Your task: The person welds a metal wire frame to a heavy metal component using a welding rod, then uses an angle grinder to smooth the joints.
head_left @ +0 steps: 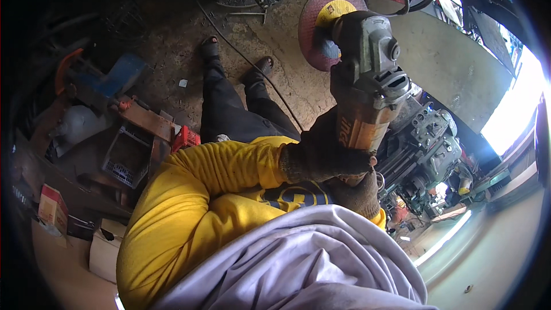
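An orange and grey angle grinder point(367, 100) is held up in front of my body, its reddish disc point(310, 28) with a yellow centre label pointing away from me. My left hand point(321, 146), in a dark knitted glove, is closed around the side of the grinder's body. Lower down, my right hand point(361, 192), also gloved, is bent closed at the tool's rear end, with a bare fingertip showing there. The left hand and the tool partly cover its grip.
A greasy metal machine point(427, 149) stands close on the right, below a large pale panel point(453, 63). A dark cable point(244, 60) crosses the floor by my feet. To the left are a plastic crate point(127, 158), a blue metal piece point(117, 74) and cardboard boxes point(106, 250).
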Tool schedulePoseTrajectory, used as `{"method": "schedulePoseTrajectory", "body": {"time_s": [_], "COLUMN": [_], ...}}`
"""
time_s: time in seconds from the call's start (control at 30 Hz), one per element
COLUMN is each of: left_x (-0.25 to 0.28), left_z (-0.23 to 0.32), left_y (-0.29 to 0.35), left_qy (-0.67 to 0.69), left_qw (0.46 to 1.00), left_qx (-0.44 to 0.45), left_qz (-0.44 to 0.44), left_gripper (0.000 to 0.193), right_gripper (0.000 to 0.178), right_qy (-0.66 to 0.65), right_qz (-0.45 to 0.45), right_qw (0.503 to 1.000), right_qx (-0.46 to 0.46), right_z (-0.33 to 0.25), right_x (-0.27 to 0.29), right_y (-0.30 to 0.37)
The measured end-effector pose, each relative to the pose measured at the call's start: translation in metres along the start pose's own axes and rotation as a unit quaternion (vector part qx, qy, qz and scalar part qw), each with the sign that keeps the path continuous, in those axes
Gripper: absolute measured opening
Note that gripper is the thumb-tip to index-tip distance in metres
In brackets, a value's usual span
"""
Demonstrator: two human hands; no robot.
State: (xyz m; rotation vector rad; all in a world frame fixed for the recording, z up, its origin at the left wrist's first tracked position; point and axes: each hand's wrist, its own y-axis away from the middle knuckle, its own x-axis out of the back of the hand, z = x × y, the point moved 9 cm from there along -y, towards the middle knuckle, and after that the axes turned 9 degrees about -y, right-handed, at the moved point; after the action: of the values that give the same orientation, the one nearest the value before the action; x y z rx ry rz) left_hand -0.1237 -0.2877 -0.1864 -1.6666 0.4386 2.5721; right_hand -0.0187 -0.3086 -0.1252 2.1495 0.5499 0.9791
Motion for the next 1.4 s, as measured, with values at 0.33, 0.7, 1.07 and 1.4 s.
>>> {"method": "schedulePoseTrajectory", "body": {"time_s": [0.33,0.7,1.07,1.4], "left_x": [0.004,0.008,0.008,0.011], "left_z": [-0.003,0.006,0.011,0.009], "left_y": [-0.003,-0.003,-0.004,-0.003], "left_qy": [0.034,0.034,0.044,0.028], "left_qw": [0.999,0.999,0.999,0.999], "left_qx": [0.003,0.023,0.021,0.004], "left_qz": [0.007,0.004,0.002,0.02], "left_gripper": [0.077,0.076,0.072,0.072], "right_gripper": [0.071,0.069,0.068,0.066], "right_qy": [0.015,-0.043,-0.025,-0.008], "right_qz": [0.027,0.057,0.051,0.039], "right_qw": [0.999,0.996,0.997,0.999], "right_qx": [-0.034,-0.052,-0.043,-0.037], "right_z": [0.015,0.004,-0.007,-0.013], "right_x": [0.01,0.004,0.006,0.005], "right_y": [-0.001,-0.001,-0.003,-0.003]}}
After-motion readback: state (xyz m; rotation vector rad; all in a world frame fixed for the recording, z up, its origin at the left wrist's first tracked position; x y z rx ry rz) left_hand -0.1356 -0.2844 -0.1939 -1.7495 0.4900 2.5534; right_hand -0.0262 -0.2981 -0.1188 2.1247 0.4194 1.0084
